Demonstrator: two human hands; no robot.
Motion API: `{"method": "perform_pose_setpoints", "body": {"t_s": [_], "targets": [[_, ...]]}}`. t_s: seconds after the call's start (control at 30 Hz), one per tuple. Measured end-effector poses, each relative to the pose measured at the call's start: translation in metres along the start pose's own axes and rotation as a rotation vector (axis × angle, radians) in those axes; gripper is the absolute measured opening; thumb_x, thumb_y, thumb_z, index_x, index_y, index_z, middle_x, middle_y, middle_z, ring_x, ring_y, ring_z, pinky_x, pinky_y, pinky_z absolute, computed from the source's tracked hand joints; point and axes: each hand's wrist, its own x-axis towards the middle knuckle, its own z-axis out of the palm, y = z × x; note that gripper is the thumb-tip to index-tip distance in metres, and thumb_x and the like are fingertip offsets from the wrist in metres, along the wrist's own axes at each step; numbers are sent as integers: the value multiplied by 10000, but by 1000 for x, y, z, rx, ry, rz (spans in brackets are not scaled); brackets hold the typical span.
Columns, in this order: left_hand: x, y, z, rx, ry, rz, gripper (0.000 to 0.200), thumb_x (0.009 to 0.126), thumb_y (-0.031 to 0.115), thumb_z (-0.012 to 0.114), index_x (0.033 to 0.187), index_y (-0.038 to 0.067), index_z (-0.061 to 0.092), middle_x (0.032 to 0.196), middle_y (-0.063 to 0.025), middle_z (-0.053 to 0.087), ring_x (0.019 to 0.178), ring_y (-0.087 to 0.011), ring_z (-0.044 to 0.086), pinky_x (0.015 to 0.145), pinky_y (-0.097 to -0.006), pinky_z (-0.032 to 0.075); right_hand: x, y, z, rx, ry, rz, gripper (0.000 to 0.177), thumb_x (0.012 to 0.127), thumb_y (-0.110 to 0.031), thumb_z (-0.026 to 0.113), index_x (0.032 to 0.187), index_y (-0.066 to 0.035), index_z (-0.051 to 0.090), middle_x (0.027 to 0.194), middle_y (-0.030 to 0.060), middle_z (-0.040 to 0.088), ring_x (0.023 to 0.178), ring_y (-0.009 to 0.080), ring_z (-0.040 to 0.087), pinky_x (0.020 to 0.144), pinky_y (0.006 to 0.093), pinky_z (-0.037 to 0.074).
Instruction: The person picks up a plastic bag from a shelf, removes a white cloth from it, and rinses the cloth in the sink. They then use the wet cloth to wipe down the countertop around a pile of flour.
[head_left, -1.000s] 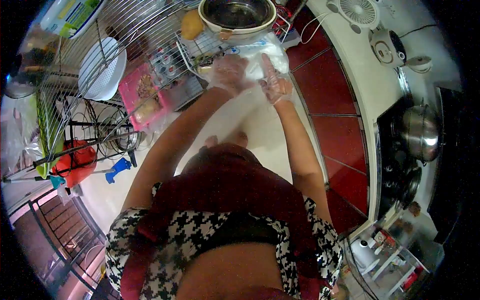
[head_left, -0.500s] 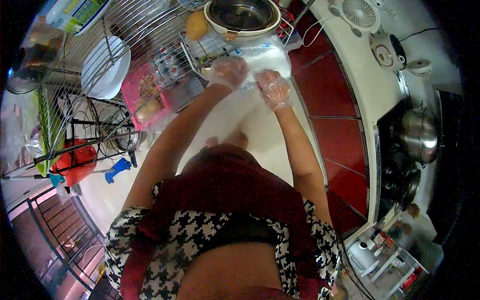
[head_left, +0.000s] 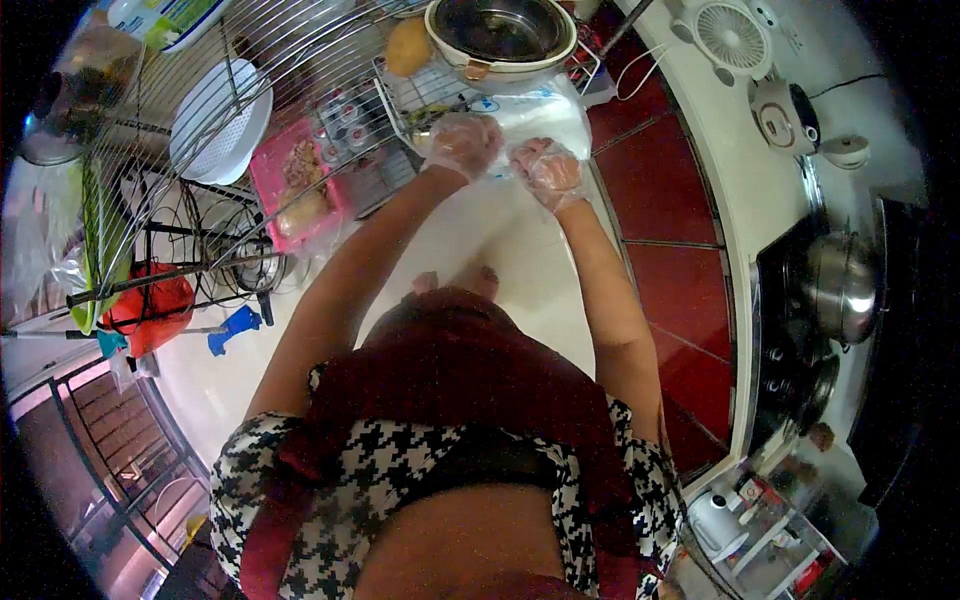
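Both my hands wear clear, loose plastic gloves and are out in front of me, side by side. My left hand is curled closed at the left near edge of a white, partly see-through plastic bag with small blue print. At the bag's near right edge, my right hand has its fingers bent inward and closed on the plastic. What lies inside the bag is hidden. Just beyond it stands a cream oval pot with a dark lid, and a yellow-brown fruit or potato sits left of the pot.
On the left a wire rack holds a white perforated tray and a pink basket with food in it. Red-tiled cabinet fronts run along my right, below a counter with a fan and a steel pot.
My hands stay at the bag; the right hand has turned slightly and its fingers have shifted a little. The whole view has moved slightly.
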Motion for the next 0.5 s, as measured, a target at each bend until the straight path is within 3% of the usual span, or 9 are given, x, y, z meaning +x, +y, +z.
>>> {"method": "perform_pose_setpoints", "body": {"t_s": [0.1, 0.17, 0.27, 0.4, 0.5], "targets": [[0, -1, -3, 7, -31, 22, 204, 748, 276, 533, 681, 85, 561, 643, -126, 572, 638, -312, 570, 570, -422, 437, 0, 2, 6, 16, 31, -13, 138, 736, -160, 526, 853, -119, 587, 859, 110, 586, 853, 293, 567, 708, 399, 470], [-1, 0, -3, -46, 11, 4, 180, 735, 256, 548, 680, 85, 561, 644, -124, 569, 632, -305, 569, 566, -412, 439, 0, 10, 27, 152, 6, 203, 144, 748, -192, 521, 847, -112, 588, 859, 113, 591, 839, 310, 569, 701, 407, 470], [-3, -6, 7, -28, 90, 58, 155, 723, 237, 558, 677, 90, 559, 648, -119, 564, 626, -299, 566, 562, -402, 442, 1, 6, 11, 12, 11, 70, 152, 754, -229, 525, 830, -118, 594, 852, 113, 595, 828, 314, 570, 693, 417, 469], [-3, -4, 3, 7, 51, 62, 156, 728, 237, 552, 677, 90, 550, 649, -115, 557, 616, -294, 558, 546, -408, 437, 0, 7, 11, 109, 96, 62, 152, 755, -241, 529, 834, -129, 593, 847, 116, 598, 822, 314, 572, 687, 427, 468], [-1, -3, 0, 55, -22, 1, 183, 777, 273, 515, 742, 116, 603, 716, -101, 603, 700, -286, 581, 634, -405, 454, 2, 11, 14, 141, 82, 82, 157, 749, -244, 534, 851, -142, 598, 874, 108, 603, 830, 314, 573, 697, 429, 468]]}}
